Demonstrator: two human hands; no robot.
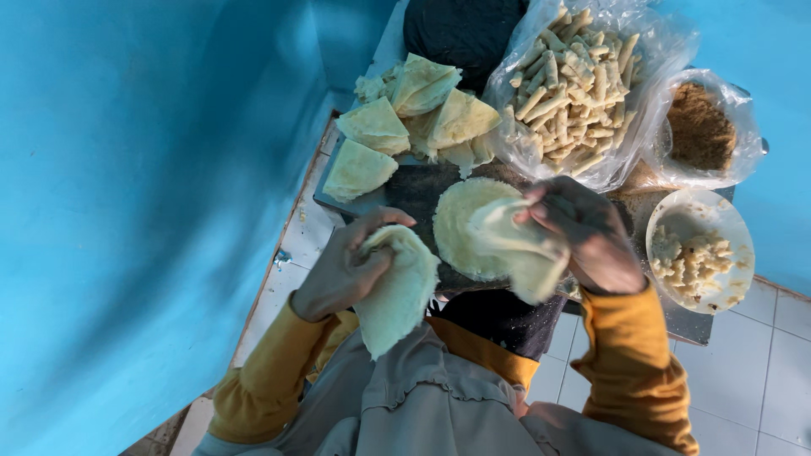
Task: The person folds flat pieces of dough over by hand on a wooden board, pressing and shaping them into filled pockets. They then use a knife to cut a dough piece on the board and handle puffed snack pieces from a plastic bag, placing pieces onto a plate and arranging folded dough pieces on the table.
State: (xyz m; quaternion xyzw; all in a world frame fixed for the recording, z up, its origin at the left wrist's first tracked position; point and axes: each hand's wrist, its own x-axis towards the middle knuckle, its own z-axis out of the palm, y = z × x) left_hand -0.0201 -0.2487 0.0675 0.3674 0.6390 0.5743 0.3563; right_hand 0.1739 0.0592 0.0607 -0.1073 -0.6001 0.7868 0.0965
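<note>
bright, even daylight | soft shadows | wide-angle edge bending | slight blur

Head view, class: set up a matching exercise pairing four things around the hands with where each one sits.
Things:
1. thin round wrapper
2. rolled sticks
3. brown crumbs
4. folded wrapper

Places:
A. in the left hand
B. in the small clear bag at far right
C. flat on the dark board, under the right hand
D. heaped in the large clear bag

Pairs: 1-C, 2-D, 3-B, 4-A
</note>
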